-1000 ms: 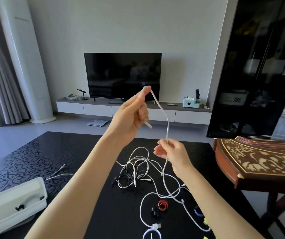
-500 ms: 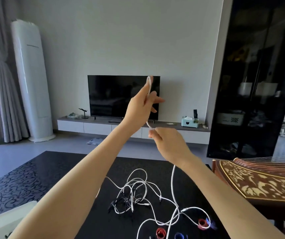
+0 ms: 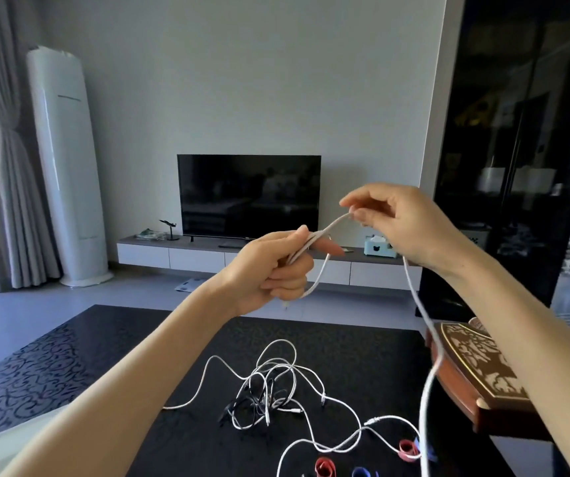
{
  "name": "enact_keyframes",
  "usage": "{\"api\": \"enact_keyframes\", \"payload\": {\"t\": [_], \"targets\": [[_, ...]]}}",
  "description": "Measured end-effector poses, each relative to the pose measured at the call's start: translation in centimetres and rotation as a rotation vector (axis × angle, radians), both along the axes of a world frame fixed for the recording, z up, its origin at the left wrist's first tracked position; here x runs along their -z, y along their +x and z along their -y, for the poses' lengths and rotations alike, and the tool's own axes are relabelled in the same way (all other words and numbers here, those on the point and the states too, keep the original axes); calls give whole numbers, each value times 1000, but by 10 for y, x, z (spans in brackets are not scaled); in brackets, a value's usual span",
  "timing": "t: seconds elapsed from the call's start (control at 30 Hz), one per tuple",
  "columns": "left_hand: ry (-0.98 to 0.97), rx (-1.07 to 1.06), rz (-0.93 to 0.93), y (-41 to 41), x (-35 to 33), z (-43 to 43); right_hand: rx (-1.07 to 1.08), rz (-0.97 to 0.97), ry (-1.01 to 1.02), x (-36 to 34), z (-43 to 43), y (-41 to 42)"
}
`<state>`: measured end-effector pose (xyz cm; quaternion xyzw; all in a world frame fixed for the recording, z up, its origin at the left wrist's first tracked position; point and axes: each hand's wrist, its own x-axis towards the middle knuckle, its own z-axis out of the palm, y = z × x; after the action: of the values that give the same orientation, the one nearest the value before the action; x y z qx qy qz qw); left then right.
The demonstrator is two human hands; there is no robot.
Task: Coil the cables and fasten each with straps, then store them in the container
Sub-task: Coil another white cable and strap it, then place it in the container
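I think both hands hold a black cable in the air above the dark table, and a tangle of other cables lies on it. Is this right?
Not quite. The head view shows that the cable held by the left hand and right hand is white, not black. The rest is right: it is above the dark table, where the tangle lies.

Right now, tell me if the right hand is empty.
No: the right hand pinches the white cable, whose loops the left hand grips.
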<state>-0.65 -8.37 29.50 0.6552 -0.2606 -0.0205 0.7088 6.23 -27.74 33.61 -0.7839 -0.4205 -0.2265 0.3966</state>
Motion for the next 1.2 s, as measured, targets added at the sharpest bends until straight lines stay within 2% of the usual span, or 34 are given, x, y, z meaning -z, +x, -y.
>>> {"api": "enact_keyframes", "payload": {"t": [0.1, 0.17, 0.23, 0.3, 0.37, 0.43, 0.53, 0.63, 0.77, 0.97, 1.13, 1.2], "targets": [[-201, 134, -54, -5, 4, -3, -22, -150, 51, 22, -2, 6], [-310, 144, -39, -9, 5, -1, -21, -283, 121, 47, -6, 8], [-407, 78, -17, -11, 5, 1, -57, -466, 138, 73, -9, 3], [-481, -5, -21, -12, 6, 1, -179, -690, 165, 97, -9, -8], [-509, -95, -64, -11, 10, -3, -308, -821, 255, 119, -8, -21], [-506, -163, -118, -11, 16, -4, -270, -706, 280, 136, -7, -28], [-445, -272, -148, -7, 25, -2, -53, -309, 130, 151, -13, -30], [-334, -422, -110, 2, 32, -2, 29, -57, 15, 157, -19, -32], [-196, -496, -84, 5, 39, 1, 86, 243, -175, 160, -26, -36], [-26, -334, -128, -4, 44, 1, 72, 491, -287, 148, -24, -43], [2, -336, -142, -4, 48, -2, 2, 560, -288, 130, -15, -48], [-66, -292, -167, -3, 52, 4, -13, 587, -285, 124, -15, -50]]}}
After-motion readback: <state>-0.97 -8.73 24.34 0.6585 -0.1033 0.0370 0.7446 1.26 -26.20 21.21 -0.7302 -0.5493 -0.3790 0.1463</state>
